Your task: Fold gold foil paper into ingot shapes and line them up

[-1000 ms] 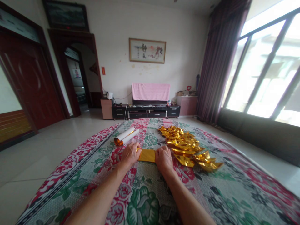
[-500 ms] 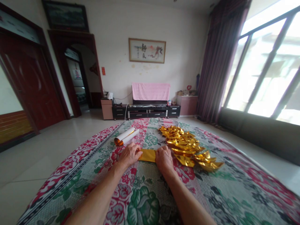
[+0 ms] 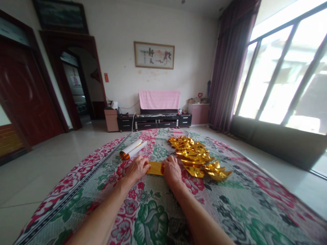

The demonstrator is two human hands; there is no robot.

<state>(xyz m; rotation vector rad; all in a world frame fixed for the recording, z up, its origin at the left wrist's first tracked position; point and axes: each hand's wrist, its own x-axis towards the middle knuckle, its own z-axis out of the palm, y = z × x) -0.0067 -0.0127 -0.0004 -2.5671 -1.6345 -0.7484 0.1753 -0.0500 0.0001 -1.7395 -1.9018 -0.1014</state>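
Note:
A flat folded strip of gold foil paper lies on the flowered tablecloth between my hands. My left hand pinches its left end with curled fingers. At the right end, my right hand is closed on the strip, thumb and fingers bent over it, and a bit of the foil looks turned up there. Just right of that hand spreads a pile of folded gold paper ingots, boat-shaped with pointed ends. Beyond my left hand rests a loosely rolled sheet of gold paper, white side outward.
The round table wears a red, green and grey flowered cloth. Past its far edge stand a low black TV cabinet and a TV under a pink cloth. A large window is at the right.
The view has turned slightly right, so everything sits further left. My right hand has shifted slightly inward along the strip, whose right end now looks bent up. The left hand keeps its pinch.

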